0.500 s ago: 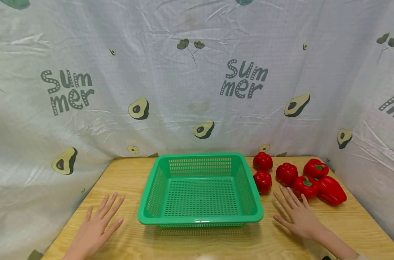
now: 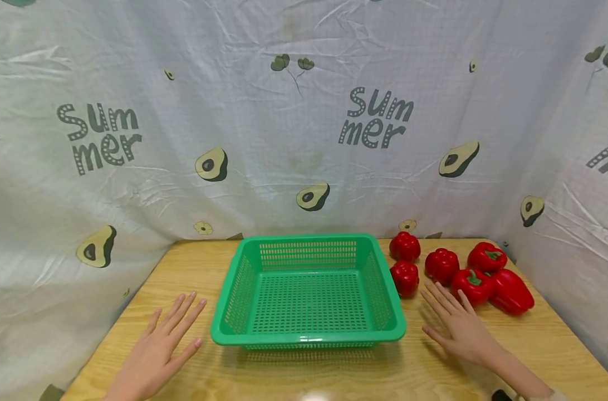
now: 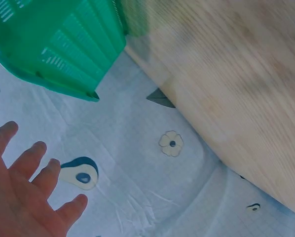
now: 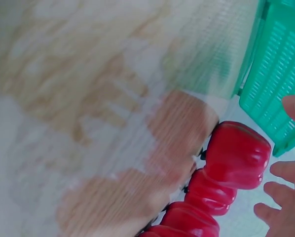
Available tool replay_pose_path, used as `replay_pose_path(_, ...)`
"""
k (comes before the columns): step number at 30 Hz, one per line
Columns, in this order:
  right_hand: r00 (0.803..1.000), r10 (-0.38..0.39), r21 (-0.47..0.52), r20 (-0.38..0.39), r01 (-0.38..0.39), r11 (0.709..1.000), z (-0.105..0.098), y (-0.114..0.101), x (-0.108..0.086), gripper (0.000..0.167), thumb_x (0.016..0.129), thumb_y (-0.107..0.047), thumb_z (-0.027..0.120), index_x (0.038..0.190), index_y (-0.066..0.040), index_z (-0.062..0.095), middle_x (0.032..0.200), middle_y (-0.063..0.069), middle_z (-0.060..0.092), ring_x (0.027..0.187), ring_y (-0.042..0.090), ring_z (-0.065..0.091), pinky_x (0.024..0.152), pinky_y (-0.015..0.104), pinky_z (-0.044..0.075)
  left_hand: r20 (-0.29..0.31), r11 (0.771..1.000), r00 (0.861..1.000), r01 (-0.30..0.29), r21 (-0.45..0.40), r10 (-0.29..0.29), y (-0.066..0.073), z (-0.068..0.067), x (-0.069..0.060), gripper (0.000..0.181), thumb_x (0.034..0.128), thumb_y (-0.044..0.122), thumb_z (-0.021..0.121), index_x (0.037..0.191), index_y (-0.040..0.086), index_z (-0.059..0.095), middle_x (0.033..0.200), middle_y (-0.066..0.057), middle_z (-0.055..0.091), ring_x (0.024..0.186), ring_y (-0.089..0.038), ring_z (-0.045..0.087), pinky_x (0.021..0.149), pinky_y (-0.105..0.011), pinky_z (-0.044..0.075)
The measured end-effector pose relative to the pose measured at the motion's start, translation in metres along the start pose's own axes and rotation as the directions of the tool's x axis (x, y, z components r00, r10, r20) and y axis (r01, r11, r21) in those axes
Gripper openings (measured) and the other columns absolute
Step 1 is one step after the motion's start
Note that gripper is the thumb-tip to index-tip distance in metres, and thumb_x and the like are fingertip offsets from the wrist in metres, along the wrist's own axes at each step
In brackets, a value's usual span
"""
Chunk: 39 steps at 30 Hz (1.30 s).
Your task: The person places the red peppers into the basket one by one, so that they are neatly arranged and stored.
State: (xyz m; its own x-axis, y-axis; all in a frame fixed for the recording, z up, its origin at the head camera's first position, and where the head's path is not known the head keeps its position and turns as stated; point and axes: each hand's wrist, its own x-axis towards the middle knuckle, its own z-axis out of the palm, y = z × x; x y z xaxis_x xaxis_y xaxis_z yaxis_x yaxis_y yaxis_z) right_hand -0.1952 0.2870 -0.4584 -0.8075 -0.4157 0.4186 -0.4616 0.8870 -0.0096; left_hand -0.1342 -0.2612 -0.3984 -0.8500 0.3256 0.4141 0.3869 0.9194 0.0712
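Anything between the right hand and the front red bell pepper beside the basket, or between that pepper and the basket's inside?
Nothing visible stands between the right hand and that red bell pepper. Between the pepper and the inside of the green basket stands the basket's right wall.

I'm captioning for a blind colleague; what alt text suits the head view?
A person's left hand and right hand, fingers extended, flank a green basket on a wooden table. Six red bell peppers lie near the right hand; printed cloth hangs behind.
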Motion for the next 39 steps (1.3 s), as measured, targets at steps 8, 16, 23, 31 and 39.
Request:
replay_pose_path(8, 0.993, -0.073, -0.012, -0.091, 0.072, 0.997, -0.002, 0.007, 0.003, 0.077, 0.069, -0.028, 0.073, 0.135, -0.008, 0.040, 0.142, 0.009, 0.035, 0.137, 0.002, -0.006, 0.111, 0.046, -0.001, -0.073, 0.994, 0.991, -0.107, 0.026, 0.109, 0.013, 0.005, 0.008, 0.065, 0.0807, 0.036, 0.061, 0.139, 0.022, 0.034, 0.143, -0.004, 0.035, 0.137, 0.003, 0.000, 0.108, -0.017, -0.013)
replay_pose_path(16, 0.987, -0.085, -0.011, -0.136, 0.084, 0.996, -0.001, 0.008, 0.009, 0.074, 0.064, -0.022, 0.075, 0.130, -0.005, 0.046, 0.134, 0.012, 0.043, 0.138, 0.011, 0.011, 0.109, 0.050, 0.011, -0.088, 0.985, 0.981, -0.171, 0.009, 0.171, 0.022, 0.011, 0.013, 0.067, 0.0783, 0.036, 0.064, 0.138, 0.021, 0.037, 0.146, 0.001, 0.029, 0.138, -0.002, 0.005, 0.108, -0.015, -0.011)
replay_pose_path(23, 0.988, -0.070, -0.003, -0.141, 0.070, 0.998, 0.002, 0.007, 0.021, 0.068, 0.066, -0.021, 0.075, 0.126, -0.005, 0.049, 0.130, 0.013, 0.046, 0.120, 0.029, 0.037, 0.098, 0.055, 0.026, -0.079, 0.983, 0.980, -0.184, 0.012, 0.184, 0.027, 0.016, 0.015, 0.070, 0.0778, 0.037, 0.064, 0.139, 0.025, 0.033, 0.139, -0.008, 0.040, 0.137, 0.001, 0.001, 0.107, -0.015, -0.012)
replay_pose_path(31, 0.983, -0.089, 0.015, -0.161, 0.092, 0.996, 0.007, 0.006, 0.031, 0.064, 0.065, -0.018, 0.074, 0.123, -0.002, 0.051, 0.127, 0.016, 0.049, 0.115, 0.032, 0.042, 0.093, 0.055, 0.029, -0.073, 0.984, 0.981, -0.179, 0.024, 0.180, 0.031, 0.023, 0.018, 0.071, 0.0773, 0.037, 0.065, 0.139, 0.027, 0.032, 0.141, -0.006, 0.038, 0.137, -0.012, 0.020, 0.108, -0.017, -0.012)
replay_pose_path(39, 0.974, -0.101, 0.015, -0.202, 0.106, 0.994, 0.010, 0.009, 0.038, 0.059, 0.064, -0.016, 0.073, 0.118, 0.001, 0.054, 0.121, 0.018, 0.053, 0.109, 0.035, 0.046, 0.091, 0.057, 0.031, -0.051, 0.976, 0.975, -0.217, 0.013, 0.218, 0.034, 0.032, 0.024, 0.065, 0.0824, 0.039, 0.058, 0.140, 0.025, 0.031, 0.148, 0.001, 0.023, 0.137, -0.017, 0.020, 0.108, -0.018, -0.013)
